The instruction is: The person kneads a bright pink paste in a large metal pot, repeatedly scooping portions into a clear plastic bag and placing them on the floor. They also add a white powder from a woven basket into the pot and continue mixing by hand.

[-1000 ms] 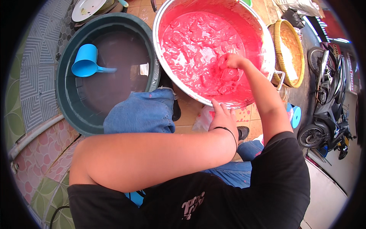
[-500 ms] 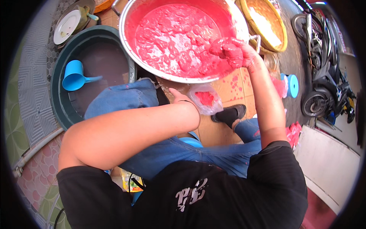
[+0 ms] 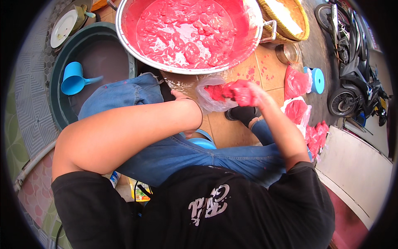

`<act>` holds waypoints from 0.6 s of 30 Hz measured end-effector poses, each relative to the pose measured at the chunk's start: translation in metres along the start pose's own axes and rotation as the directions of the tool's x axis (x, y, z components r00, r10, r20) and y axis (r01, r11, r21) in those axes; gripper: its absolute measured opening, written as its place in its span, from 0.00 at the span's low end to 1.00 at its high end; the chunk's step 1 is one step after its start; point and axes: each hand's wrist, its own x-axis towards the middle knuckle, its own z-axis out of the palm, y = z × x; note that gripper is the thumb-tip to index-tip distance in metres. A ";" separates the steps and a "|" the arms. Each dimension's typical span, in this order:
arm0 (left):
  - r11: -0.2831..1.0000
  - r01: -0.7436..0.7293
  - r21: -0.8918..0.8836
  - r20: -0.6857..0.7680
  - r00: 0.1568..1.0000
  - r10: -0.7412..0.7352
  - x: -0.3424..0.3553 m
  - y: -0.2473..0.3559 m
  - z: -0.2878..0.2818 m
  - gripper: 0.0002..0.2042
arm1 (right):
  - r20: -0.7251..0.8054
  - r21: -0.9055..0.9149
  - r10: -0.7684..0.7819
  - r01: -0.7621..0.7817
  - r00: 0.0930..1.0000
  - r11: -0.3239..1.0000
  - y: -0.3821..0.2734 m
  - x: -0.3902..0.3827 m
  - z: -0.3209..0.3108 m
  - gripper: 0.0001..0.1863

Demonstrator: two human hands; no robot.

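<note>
My right hand (image 3: 244, 93), coated in wet red, is closed round a lump of thick red paste at the mouth of a clear plastic bag (image 3: 202, 94). Some red paste (image 3: 214, 92) is inside that bag. Beside the bag's left edge is my left hand (image 3: 180, 96), with one digit stretched out; my wrist hides most of its fingers, so any grip on the bag does not show. Beyond both hands stands a large metal pot (image 3: 188, 69) holding lumpy red paste (image 3: 190, 35).
Left, a dark green tub (image 3: 56, 93) of cloudy water holds a blue dipper (image 3: 72, 79). Filled red bags (image 3: 296, 83) sit at right, near a blue stool (image 3: 317, 80). A woven basket (image 3: 304, 20) stands far right, motorcycles (image 3: 352, 70) beyond. Red splashes mark the tiles (image 3: 267, 62).
My right hand has come down from over the pot's right rim to the bag's mouth, carrying red paste. My left hand stays by the bag. The whole view has shifted slightly.
</note>
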 end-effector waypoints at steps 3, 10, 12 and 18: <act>0.999 0.028 -0.034 0.003 1.000 -0.028 -0.004 -0.003 0.002 0.26 | -0.157 0.058 0.009 0.000 0.988 0.998 0.029 0.066 -0.009 0.17; 0.989 0.019 -0.144 -0.038 0.999 -0.025 -0.002 -0.008 0.005 0.27 | -0.554 -0.759 -0.346 -0.289 0.757 0.583 0.062 0.131 -0.012 0.14; 0.983 0.058 -0.174 -0.066 0.995 -0.071 0.003 -0.006 -0.001 0.28 | -0.450 -0.889 -0.394 -0.445 0.801 0.110 0.049 0.128 -0.026 0.11; 0.981 -0.018 -0.194 -0.307 0.951 -0.043 -0.032 0.000 0.008 0.31 | -0.194 -0.853 -0.088 -0.124 0.977 0.507 -0.047 -0.031 0.123 0.10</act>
